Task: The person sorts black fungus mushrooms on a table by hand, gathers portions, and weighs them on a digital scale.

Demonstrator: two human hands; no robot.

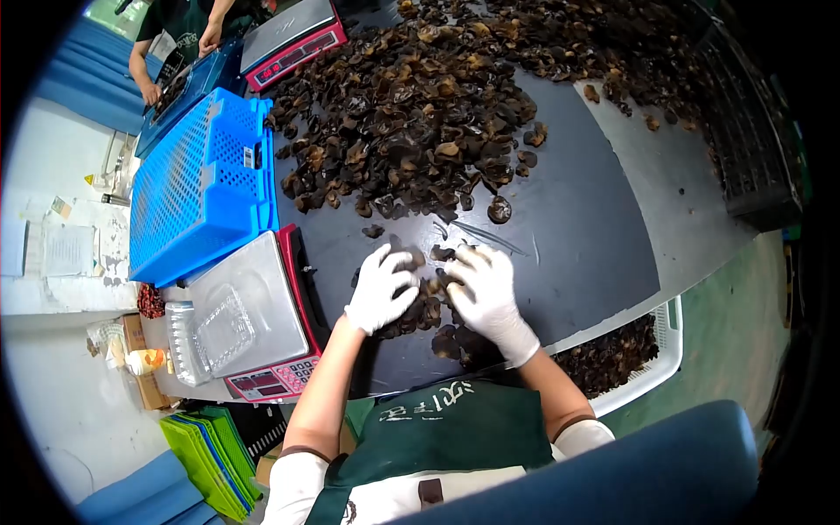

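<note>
Both hands wear white gloves and work low over a small group of dark brown, curled wood ear mushrooms (423, 317) at the near side of the dark tabletop (577, 219). On the left of this group is my left hand (382, 290), its fingers bent and apart, with a blurred piece beside its fingertips. My right hand (484, 293) reaches in from the other side. Its fingers are spread and curved, the tips touching or just above small pieces. The undersides of both hands are hidden. Beyond them lies a large heap of the mushrooms (411, 114).
At left, a clear plastic tray (223, 319) rests on a red-sided scale (284, 367). Behind it stand a blue crate (197, 188) and a second scale (297, 52). A white basket (669, 341) sits below the right edge. Another person's hands (210, 39) work at far left.
</note>
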